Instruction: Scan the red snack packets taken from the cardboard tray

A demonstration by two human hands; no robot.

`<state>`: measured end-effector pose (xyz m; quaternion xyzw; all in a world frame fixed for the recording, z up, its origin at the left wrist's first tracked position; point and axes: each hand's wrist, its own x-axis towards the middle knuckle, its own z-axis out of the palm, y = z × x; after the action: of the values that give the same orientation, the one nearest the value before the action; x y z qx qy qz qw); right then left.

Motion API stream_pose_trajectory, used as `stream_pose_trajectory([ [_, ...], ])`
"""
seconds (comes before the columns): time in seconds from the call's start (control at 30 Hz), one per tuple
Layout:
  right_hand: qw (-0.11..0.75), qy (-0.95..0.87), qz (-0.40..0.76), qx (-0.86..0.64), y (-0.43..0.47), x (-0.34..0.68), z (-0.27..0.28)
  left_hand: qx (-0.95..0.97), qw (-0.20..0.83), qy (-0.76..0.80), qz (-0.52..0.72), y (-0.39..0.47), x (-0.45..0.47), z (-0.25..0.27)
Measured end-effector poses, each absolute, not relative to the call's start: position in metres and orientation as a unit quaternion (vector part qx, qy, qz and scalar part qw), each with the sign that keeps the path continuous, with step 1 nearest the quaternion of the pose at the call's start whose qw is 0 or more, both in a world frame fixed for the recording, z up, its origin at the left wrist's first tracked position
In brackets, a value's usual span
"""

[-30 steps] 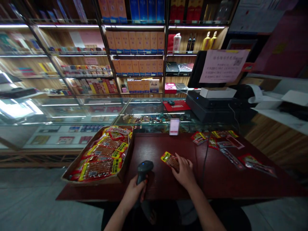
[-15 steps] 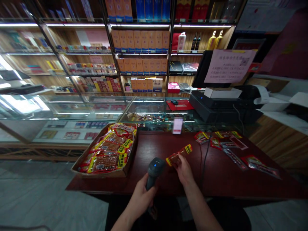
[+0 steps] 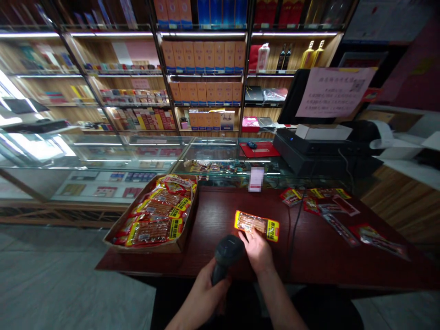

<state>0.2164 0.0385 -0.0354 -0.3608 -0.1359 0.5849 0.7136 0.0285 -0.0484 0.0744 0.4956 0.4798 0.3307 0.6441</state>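
My left hand [image 3: 208,289] is wrapped round the grip of a dark handheld barcode scanner [image 3: 228,250], whose head points away from me over the table's front part. Just beyond it, a red and yellow snack packet [image 3: 250,221] with a clear window shows rows of brown sticks, brightly lit. My right hand [image 3: 258,251] grips this packet at its lower edge; the thumb is partly hidden. Left of both hands, an open cardboard box [image 3: 185,245] is filled with similar snack packets [image 3: 154,233].
The dark red table [image 3: 213,201] carries several loose packets [image 3: 340,229] on its right side, and a black cable [image 3: 293,229] crosses it. Behind stand a glass display case [image 3: 220,151], a monitor [image 3: 292,96] with a paper sign and a black cash drawer [image 3: 309,158].
My right hand has turned the snack packet so that its windowed side lies level and faces up, now brightly lit. The scanner has moved slightly right and down, towards the packet.
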Motion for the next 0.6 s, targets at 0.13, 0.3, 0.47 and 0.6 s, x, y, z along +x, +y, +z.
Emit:
stream_pose_trajectory([
  [0.13,0.720,-0.079,0.603,-0.334,0.038,0.212,-0.030,0.498,0.645,0.478,0.327,-0.046,0.029,0.076],
  [0.3,0.710,-0.075,0.598,-0.364,0.034,0.212,-0.025,0.483,0.633,0.481,0.367,-0.039,0.025,0.063],
  [0.47,0.677,-0.197,0.509,-0.495,0.063,0.211,-0.020,0.418,0.616,0.535,0.399,-0.018,0.013,0.023],
  [0.6,0.627,-0.386,0.455,-0.501,0.116,0.186,0.024,0.404,0.607,0.551,0.406,-0.005,0.004,0.003],
])
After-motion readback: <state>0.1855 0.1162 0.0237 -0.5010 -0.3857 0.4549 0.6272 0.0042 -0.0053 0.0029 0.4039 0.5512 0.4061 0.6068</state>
